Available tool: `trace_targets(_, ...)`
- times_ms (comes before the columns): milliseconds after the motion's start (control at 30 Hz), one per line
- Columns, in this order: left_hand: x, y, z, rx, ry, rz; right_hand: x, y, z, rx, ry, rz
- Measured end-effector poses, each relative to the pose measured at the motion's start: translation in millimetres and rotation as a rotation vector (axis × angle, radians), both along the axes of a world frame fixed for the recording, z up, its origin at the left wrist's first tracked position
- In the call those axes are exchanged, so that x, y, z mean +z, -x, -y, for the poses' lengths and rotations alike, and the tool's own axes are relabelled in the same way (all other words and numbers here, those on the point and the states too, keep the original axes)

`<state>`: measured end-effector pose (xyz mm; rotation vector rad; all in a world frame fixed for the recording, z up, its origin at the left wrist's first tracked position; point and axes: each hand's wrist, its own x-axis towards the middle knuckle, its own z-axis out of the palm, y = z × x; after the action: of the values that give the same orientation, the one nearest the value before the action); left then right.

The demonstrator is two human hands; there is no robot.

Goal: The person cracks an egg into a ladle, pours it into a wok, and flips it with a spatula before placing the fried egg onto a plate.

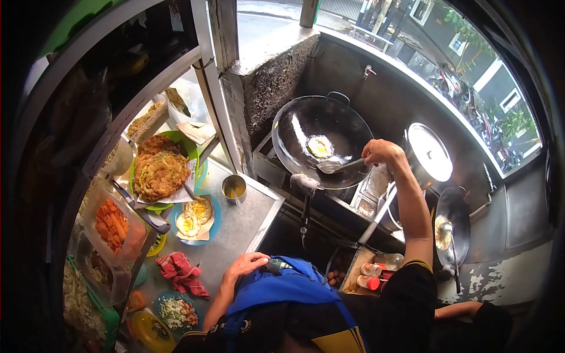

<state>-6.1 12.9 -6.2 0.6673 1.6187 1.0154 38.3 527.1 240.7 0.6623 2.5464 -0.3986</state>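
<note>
My right hand (381,152) is closed around the handle of a metal spatula (333,167). Its blade rests inside the large black wok (347,126), close beside a frying egg (319,147) with a yellow yolk. My left hand (247,264) lies at my waist against a blue apron or bag (279,288), fingers stretched out and holding nothing I can see. To its left, on the metal counter (235,220), are a blue plate (216,219) with fried eggs (194,217) on paper, a metal cup (234,187) and a crumpled red cloth (182,275).
A green bowl of fried omelettes (162,167), a tub of orange pieces (112,226) and a plate of chopped food (176,310) stand left. At right are a tall pot (429,153), a second wok (462,229) and red-capped jars (369,282). Another person's arm (459,309) shows low right.
</note>
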Motion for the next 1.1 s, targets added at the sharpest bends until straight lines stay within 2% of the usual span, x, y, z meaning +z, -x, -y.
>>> trace_targets(133,1,3,-2,-0.022,0.050,-0.018,-7,1,-8,-0.025,-0.040,0.044)
trace_targets(433,-3,-2,-1,-0.012,0.036,-0.038,-40,14,9,-0.062,0.083,-0.117)
trace_targets(700,-9,-2,1,0.011,0.030,-0.019,4,-4,5,-0.029,0.023,-0.010)
trace_targets(833,-11,-4,3,0.050,0.027,-0.005,8,-7,2,-0.028,-0.020,0.002)
trace_targets(933,-25,-5,4,0.049,0.015,-0.007,-6,0,2,0.015,-0.043,0.002)
trace_targets(1100,-18,-6,2,0.061,0.028,-0.006,-35,6,6,-0.082,0.012,-0.110)
